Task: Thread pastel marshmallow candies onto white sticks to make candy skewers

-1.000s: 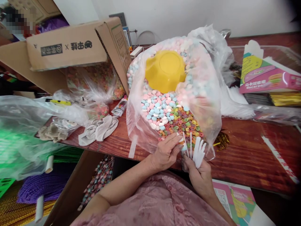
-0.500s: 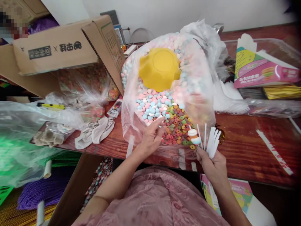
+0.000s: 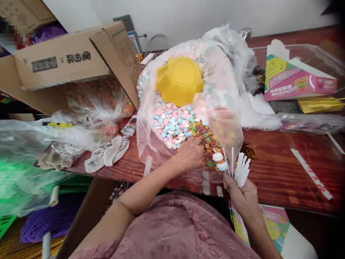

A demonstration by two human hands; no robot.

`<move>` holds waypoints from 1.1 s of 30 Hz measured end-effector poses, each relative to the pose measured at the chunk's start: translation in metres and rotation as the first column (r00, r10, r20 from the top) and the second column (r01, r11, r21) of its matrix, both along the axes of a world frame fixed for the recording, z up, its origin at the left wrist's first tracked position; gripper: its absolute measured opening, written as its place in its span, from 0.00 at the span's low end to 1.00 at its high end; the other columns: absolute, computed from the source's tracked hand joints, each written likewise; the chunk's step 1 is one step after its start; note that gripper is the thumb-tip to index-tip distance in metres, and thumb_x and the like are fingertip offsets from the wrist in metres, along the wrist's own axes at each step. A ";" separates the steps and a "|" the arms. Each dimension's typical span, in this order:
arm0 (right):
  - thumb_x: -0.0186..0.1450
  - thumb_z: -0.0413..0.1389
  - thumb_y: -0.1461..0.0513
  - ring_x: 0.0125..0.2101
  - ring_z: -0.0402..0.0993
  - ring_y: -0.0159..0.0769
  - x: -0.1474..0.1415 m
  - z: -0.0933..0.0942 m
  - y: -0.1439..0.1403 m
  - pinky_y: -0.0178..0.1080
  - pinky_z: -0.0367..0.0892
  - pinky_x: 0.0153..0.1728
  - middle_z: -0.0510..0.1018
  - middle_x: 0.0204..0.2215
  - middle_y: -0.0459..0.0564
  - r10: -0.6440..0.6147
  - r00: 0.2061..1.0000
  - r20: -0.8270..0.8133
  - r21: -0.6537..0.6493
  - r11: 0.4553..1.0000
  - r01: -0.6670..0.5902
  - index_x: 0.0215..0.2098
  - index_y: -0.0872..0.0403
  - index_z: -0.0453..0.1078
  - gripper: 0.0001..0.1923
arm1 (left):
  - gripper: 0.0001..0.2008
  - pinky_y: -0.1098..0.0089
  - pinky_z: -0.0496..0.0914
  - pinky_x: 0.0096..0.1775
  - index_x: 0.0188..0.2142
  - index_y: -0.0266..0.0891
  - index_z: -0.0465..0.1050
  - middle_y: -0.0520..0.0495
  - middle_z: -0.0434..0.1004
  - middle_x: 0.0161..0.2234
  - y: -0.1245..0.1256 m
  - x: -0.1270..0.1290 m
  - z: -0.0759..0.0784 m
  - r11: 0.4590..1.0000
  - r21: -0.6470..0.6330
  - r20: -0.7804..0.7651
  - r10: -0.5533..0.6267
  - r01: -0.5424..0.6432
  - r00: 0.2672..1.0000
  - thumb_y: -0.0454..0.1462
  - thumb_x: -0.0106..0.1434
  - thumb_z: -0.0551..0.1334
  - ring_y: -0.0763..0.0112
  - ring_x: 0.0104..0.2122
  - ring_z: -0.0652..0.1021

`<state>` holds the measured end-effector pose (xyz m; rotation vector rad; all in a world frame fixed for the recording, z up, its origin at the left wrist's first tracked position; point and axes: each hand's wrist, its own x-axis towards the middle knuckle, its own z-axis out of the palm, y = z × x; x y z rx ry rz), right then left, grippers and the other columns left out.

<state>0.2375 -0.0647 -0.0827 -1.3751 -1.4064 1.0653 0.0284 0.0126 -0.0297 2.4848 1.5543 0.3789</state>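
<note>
My left hand point(image 3: 189, 154) reaches down into the heap of small fruit-coloured rings point(image 3: 207, 138), its fingers curled together; what lies under the fingertips is hidden. Just beyond it are pink, blue and white button-shaped candies point(image 3: 171, 126). Both heaps lie in a large clear plastic bag point(image 3: 145, 144). In my right hand point(image 3: 241, 190), which is closed, is a bundle of thin white sticks point(image 3: 242, 169). Two of them stand apart from the bundle. Another stick carries a stack of white, orange and blue candies point(image 3: 219, 161) and leans over the rings.
An upturned yellow bowl point(image 3: 180, 81) sits on the candies. To the left stand an open cardboard box point(image 3: 67, 61) and a grey cloth point(image 3: 107, 153). At the right are a pink printed carton point(image 3: 299, 79), gold ties point(image 3: 320, 105) and a white strip point(image 3: 311, 174) on the wooden table point(image 3: 272, 162).
My left hand has moved right, from the button candies to the rings, and its fingers have curled downward. My right hand keeps hold of the sticks in nearly the same place.
</note>
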 end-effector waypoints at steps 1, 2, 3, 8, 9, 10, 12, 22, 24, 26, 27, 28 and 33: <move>0.68 0.57 0.52 0.19 0.58 0.29 0.001 -0.001 0.000 0.33 0.57 0.19 0.63 0.18 0.41 0.005 1.000 0.011 0.006 1.000 -0.005 0.28 0.53 0.67 0.16 | 0.06 0.57 0.71 0.43 0.32 0.35 0.79 0.34 0.76 0.41 0.001 0.001 -0.001 1.000 0.002 -0.021 0.008 -0.008 1.000 0.34 0.62 0.62 0.50 0.45 0.73; 0.68 0.56 0.52 0.19 0.59 0.29 0.002 -0.002 0.000 0.33 0.58 0.20 0.63 0.19 0.41 0.013 1.000 0.022 0.010 1.000 -0.013 0.29 0.53 0.68 0.15 | 0.06 0.58 0.71 0.43 0.31 0.35 0.79 0.35 0.76 0.39 0.001 0.001 -0.002 1.000 0.006 -0.037 0.001 0.000 0.999 0.34 0.62 0.62 0.50 0.45 0.73; 0.69 0.56 0.52 0.19 0.59 0.29 0.003 -0.003 -0.001 0.33 0.58 0.21 0.64 0.19 0.40 0.023 0.999 0.037 0.013 1.000 -0.023 0.31 0.53 0.69 0.14 | 0.06 0.58 0.71 0.43 0.31 0.35 0.79 0.35 0.77 0.37 0.001 0.002 -0.004 1.000 0.013 -0.042 -0.019 0.019 0.999 0.33 0.62 0.62 0.51 0.44 0.73; 0.69 0.55 0.53 0.19 0.59 0.30 0.001 -0.004 -0.002 0.34 0.61 0.22 0.66 0.19 0.40 0.058 0.990 0.132 0.036 0.997 -0.063 0.38 0.54 0.72 0.12 | 0.09 0.58 0.70 0.46 0.27 0.37 0.78 0.41 0.78 0.28 -0.001 -0.006 -0.013 0.997 0.036 0.203 -0.080 0.075 0.976 0.29 0.59 0.60 0.62 0.34 0.74; 0.69 0.55 0.54 0.19 0.60 0.30 0.000 -0.003 -0.002 0.34 0.62 0.23 0.67 0.20 0.41 0.062 0.988 0.145 0.051 0.996 -0.070 0.41 0.54 0.73 0.12 | 0.08 0.59 0.70 0.46 0.26 0.37 0.78 0.43 0.78 0.27 -0.001 -0.008 -0.014 0.999 0.018 0.322 -0.043 0.040 0.946 0.29 0.59 0.61 0.63 0.34 0.75; 0.69 0.54 0.54 0.20 0.62 0.31 -0.002 -0.001 -0.001 0.34 0.63 0.24 0.69 0.21 0.42 0.069 0.986 0.154 0.068 0.994 -0.080 0.43 0.54 0.73 0.13 | 0.07 0.60 0.71 0.44 0.27 0.38 0.78 0.44 0.78 0.27 -0.002 -0.012 -0.014 1.000 -0.029 0.469 0.019 -0.006 0.883 0.30 0.58 0.62 0.64 0.33 0.75; 0.70 0.54 0.54 0.23 0.66 0.33 -0.007 0.003 0.000 0.35 0.65 0.27 0.73 0.25 0.44 0.095 0.981 0.169 0.105 0.988 -0.114 0.46 0.53 0.74 0.14 | 0.03 0.65 0.71 0.37 0.29 0.38 0.79 0.47 0.79 0.27 -0.003 -0.019 -0.011 0.971 -0.231 0.755 0.219 -0.062 0.618 0.35 0.57 0.66 0.67 0.30 0.76; 0.71 0.53 0.58 0.23 0.60 0.32 -0.039 0.015 0.005 0.34 0.59 0.27 0.64 0.21 0.41 0.276 0.951 0.137 0.126 0.948 -0.293 0.31 0.52 0.67 0.11 | 0.17 0.76 0.66 0.24 0.30 0.35 0.81 0.50 0.79 0.24 -0.029 -0.032 -0.005 0.746 -0.614 0.693 0.666 0.257 -0.276 0.40 0.42 0.79 0.77 0.23 0.75; 0.71 0.52 0.58 0.23 0.59 0.32 -0.043 0.017 0.005 0.34 0.58 0.27 0.64 0.22 0.41 0.290 0.946 0.141 0.123 0.943 -0.308 0.32 0.52 0.66 0.10 | 0.17 0.76 0.66 0.24 0.29 0.36 0.81 0.51 0.79 0.24 -0.033 -0.030 -0.008 0.751 -0.615 0.680 0.660 0.241 -0.321 0.40 0.40 0.80 0.78 0.22 0.74; 0.71 0.51 0.58 0.24 0.59 0.32 -0.046 0.019 0.005 0.35 0.58 0.27 0.65 0.22 0.41 0.282 0.949 0.138 0.112 0.948 -0.298 0.33 0.52 0.66 0.10 | 0.17 0.76 0.66 0.24 0.29 0.37 0.82 0.51 0.80 0.24 -0.036 -0.029 -0.008 0.764 -0.607 0.693 0.643 0.218 -0.327 0.40 0.40 0.80 0.78 0.22 0.74; 0.72 0.51 0.58 0.23 0.59 0.32 -0.047 0.020 0.004 0.34 0.58 0.27 0.65 0.22 0.41 0.275 0.953 0.131 0.105 0.952 -0.289 0.33 0.52 0.66 0.10 | 0.17 0.75 0.66 0.25 0.29 0.37 0.83 0.50 0.80 0.25 -0.038 -0.028 -0.008 0.778 -0.595 0.710 0.626 0.201 -0.322 0.41 0.41 0.80 0.78 0.22 0.74; 0.72 0.51 0.58 0.23 0.59 0.31 -0.048 0.020 0.004 0.34 0.58 0.26 0.65 0.21 0.40 0.269 0.955 0.122 0.099 0.954 -0.281 0.33 0.51 0.66 0.10 | 0.17 0.75 0.67 0.25 0.30 0.37 0.83 0.50 0.80 0.25 -0.040 -0.028 -0.008 0.795 -0.578 0.731 0.604 0.184 -0.317 0.44 0.43 0.79 0.77 0.22 0.74; 0.72 0.52 0.59 0.22 0.59 0.31 -0.050 0.019 -0.001 0.34 0.58 0.25 0.65 0.20 0.40 0.267 0.955 0.129 0.128 0.951 -0.283 0.32 0.52 0.65 0.10 | 0.17 0.74 0.67 0.28 0.28 0.36 0.83 0.49 0.80 0.25 -0.044 -0.028 -0.006 0.832 -0.545 0.792 0.552 0.105 -0.260 0.48 0.46 0.77 0.77 0.24 0.73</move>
